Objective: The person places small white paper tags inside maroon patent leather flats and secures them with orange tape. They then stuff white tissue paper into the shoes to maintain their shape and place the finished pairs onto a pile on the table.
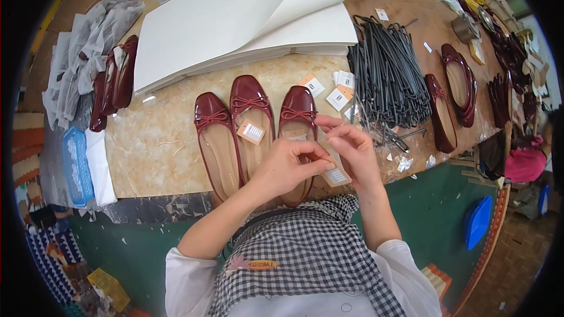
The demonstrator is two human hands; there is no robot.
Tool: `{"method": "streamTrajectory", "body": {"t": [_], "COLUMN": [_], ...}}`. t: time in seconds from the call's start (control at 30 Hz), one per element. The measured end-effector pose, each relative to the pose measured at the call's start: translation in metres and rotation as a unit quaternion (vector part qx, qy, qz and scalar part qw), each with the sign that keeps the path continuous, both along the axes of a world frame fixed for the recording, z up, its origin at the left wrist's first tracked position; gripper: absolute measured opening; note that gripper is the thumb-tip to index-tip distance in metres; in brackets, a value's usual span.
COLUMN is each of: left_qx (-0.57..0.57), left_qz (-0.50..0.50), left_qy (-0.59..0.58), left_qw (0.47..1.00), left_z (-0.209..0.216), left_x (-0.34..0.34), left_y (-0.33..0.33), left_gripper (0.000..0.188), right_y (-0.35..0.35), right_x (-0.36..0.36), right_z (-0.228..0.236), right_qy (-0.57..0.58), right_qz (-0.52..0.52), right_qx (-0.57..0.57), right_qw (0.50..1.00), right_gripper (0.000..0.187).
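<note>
Three dark red patent ballet flats with small bows stand in a row before me: a left shoe, a middle shoe with a paper tag lying in it, and a right shoe. Over the right shoe, my left hand pinches an orange-and-white hang tag between thumb and fingertips. Close beside it, my right hand is raised with thumb and forefinger drawn together near the shoe's bow. Whatever thin thing those fingers hold is too small to make out.
Behind the shoes lies a stack of white paper sheets. To the right are loose tags, a heap of black hook-like strips and more red flats. A blue basket and wrapped shoes sit left.
</note>
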State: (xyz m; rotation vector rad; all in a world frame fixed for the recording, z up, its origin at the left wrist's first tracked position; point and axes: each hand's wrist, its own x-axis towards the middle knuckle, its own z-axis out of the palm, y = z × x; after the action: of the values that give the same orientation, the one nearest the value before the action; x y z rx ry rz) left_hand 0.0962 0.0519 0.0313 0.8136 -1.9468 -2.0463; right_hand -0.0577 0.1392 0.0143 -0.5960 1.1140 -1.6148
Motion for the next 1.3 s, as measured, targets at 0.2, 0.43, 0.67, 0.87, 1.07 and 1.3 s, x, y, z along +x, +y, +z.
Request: {"method": "streamTrajectory", "body": {"t": [0.2,0.43,0.67,0.87,1.07,1.3], "left_qx": [-0.074,-0.138,-0.259,-0.156,-0.387,-0.4], "left_qz": [0.144,0.058,0.063,0.15,0.19,0.186], "left_qy": [0.043,0.022,-0.022,0.019,0.002,0.023], "left_qw": [0.986,0.989,0.963,0.976,0.902,0.897], "left_z": [-0.016,-0.011,-0.003,0.001,0.0,-0.008], "left_x": [0.027,-0.023,-0.03,0.006,0.026,0.037], "left_y": [0.0,-0.002,-0.009,-0.013,-0.005,-0.005], "left_gripper": [0.021,0.014,0.016,0.022,0.02,0.022], "right_y": [-0.007,-0.008,0.015,0.001,-0.011,-0.013], "right_x": [-0.002,0.003,-0.011,0.02,0.034,0.041], "right_z": [0.026,0.059,0.045,0.038,0.04,0.039], "right_qy": [-0.05,0.318,0.444,0.575,0.573,0.514], "right_qz": [0.019,-0.158,-0.083,-0.029,0.005,0.046], "right_qx": [-0.037,0.022,0.086,0.085,0.081,0.105], "right_qw": [0.998,0.934,0.888,0.813,0.815,0.85], "right_gripper": [0.009,0.01,0.008,0.01,0.009,0.008]}}
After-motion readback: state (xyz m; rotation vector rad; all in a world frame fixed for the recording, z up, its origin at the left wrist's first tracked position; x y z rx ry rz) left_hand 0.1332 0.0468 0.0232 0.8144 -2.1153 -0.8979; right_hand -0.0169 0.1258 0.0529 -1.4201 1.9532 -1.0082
